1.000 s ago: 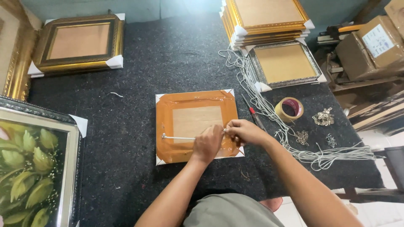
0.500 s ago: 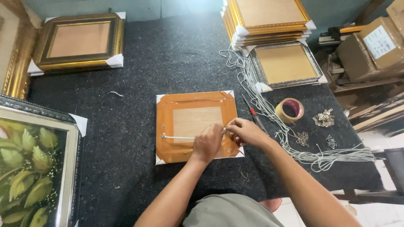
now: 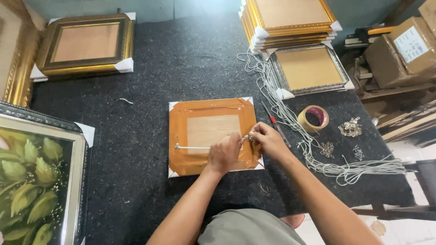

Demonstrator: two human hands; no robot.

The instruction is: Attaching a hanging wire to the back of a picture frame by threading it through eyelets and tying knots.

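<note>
On the taped frame back (image 3: 211, 136), both hands' fingers (image 3: 254, 136) pinch the white cord's (image 3: 193, 147) right end.

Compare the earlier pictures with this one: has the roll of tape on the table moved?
No. The roll of tape lies in the same spot on the dark felt, just right of the red-handled tool and below the silver frame, as before.
</note>
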